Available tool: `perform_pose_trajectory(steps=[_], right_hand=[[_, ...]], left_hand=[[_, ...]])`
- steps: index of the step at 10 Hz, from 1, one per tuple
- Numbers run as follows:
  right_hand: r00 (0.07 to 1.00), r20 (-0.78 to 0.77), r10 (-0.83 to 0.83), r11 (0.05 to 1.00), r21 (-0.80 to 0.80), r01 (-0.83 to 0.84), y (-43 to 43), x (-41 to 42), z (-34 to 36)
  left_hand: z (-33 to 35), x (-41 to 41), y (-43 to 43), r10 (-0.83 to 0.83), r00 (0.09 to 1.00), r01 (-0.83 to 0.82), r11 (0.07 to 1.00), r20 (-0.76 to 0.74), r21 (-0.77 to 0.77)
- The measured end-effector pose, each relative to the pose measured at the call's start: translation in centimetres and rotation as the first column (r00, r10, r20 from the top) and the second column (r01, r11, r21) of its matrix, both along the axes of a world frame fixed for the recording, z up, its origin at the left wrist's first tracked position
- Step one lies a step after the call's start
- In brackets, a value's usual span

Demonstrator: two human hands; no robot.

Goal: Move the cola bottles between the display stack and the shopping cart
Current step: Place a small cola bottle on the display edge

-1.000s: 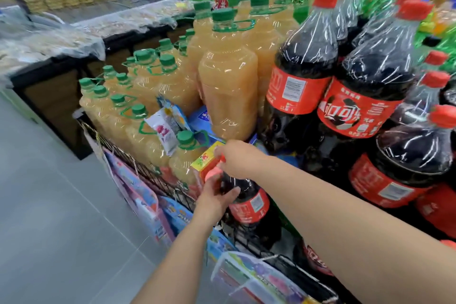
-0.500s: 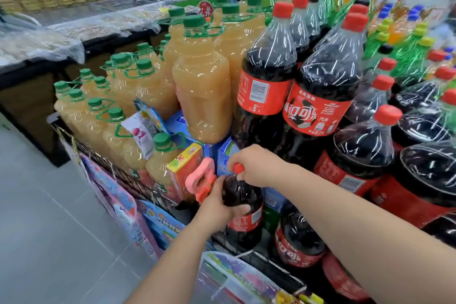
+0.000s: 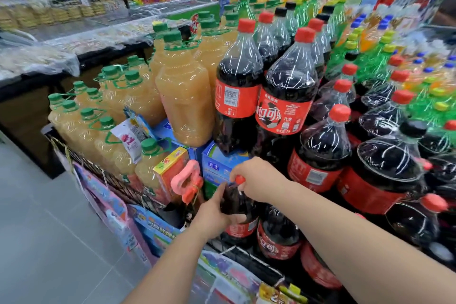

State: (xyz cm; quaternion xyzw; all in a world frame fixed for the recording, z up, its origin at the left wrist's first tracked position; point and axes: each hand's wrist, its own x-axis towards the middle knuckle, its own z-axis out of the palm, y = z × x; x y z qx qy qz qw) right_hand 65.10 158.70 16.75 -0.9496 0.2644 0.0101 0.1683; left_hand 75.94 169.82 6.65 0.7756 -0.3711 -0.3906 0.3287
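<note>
Supermarket aisle with a drinks stack (image 3: 283, 86); right grip (image 3: 259, 180) is clamped over the red cap (image 3: 239, 179) of a cola bottle (image 3: 234, 201); left grip (image 3: 214, 214) holds its body; bottle low at the stack front.

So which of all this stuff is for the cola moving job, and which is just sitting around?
For the job: the front cola bottle, gripped by the left hand round its body and the right hand at its cap; the big cola bottles stacked behind.
Just sitting there: the yellow juice jugs, blue boxes, pink plastic handle, green soda bottles.
</note>
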Motion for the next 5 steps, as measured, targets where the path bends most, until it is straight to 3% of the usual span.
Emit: perform_pose_trajectory(steps=[3, 4, 5], right_hand=[[0.999, -0.030, 0.013, 1.000, -0.005, -0.013, 0.4, -0.6, 0.3], [0.997, -0.073, 0.019, 1.000, -0.008, -0.019, 0.6, -0.7, 0.2], [0.999, -0.033, 0.000, 1.000, -0.022, -0.001, 0.7, -1.1, 1.2]], left_hand=[[1.4, -0.6, -0.3, -0.068, 0.997, 0.065, 0.995, 0.035, 0.069], [2.8, -0.1, -0.8, -0.138, 0.982, 0.116, 0.980, 0.128, 0.161], [5.2, 0.1, -1.2, -0.267, 0.901, 0.199, 0.955, 0.342, 0.220]])
